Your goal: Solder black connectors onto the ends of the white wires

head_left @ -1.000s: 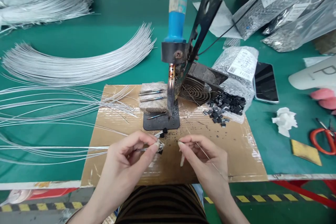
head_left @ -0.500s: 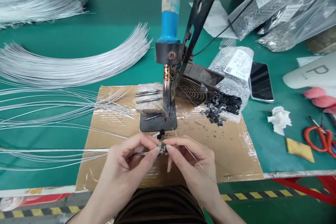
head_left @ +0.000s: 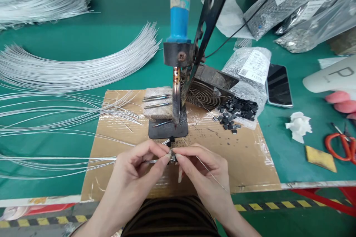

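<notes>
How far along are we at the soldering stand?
Looks done: two wire ends capped with small black pieces lie by the black base plate. In hand: the left hand holds a thin silver wire, the right hand pinches a small black chip at its tip. Remaining: the heap of loose black chips and the fanned sheaf of silver wires.

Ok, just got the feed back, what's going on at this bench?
A person works bare-handed over a cardboard sheet. The left hand and right hand meet fingertip to fingertip, both pinching a small black part at the end of thin silver wires that run off to the left. A fine wire also trails across the right hand. Just beyond, a blue-handled soldering iron stands clamped tip-down, clear of the part. A pile of black parts lies to its right.
</notes>
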Demonstrator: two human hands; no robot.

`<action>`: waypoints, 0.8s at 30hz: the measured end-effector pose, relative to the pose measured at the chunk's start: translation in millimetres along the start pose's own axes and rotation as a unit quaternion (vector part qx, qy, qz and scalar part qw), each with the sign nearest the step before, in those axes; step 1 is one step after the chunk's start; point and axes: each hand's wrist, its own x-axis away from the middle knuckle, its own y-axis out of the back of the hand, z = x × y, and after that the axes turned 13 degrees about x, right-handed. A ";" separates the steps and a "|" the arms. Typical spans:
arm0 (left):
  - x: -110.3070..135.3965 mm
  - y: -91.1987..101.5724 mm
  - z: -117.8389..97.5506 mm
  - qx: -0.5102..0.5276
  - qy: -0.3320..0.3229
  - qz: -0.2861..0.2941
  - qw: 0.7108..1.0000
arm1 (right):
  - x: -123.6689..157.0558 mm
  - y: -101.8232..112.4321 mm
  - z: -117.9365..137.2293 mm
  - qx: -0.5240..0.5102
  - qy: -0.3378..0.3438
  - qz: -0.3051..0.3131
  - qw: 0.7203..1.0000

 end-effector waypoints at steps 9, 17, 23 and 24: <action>4.3 -8.6 -5.3 0.016 0.031 -0.046 0.998 | 1.4 -0.1 -2.5 0.005 -0.002 0.001 1.000; 1.5 -4.7 1.7 0.005 0.017 -0.019 1.000 | 3.5 0.0 -4.8 0.007 -0.004 -0.002 1.000; 1.8 -6.5 1.6 0.001 0.021 -0.024 0.999 | 2.6 1.9 -4.5 0.019 -0.005 0.001 1.000; 1.9 -7.6 1.0 0.003 0.021 -0.031 0.999 | 3.0 1.8 -5.0 0.021 -0.004 0.001 1.000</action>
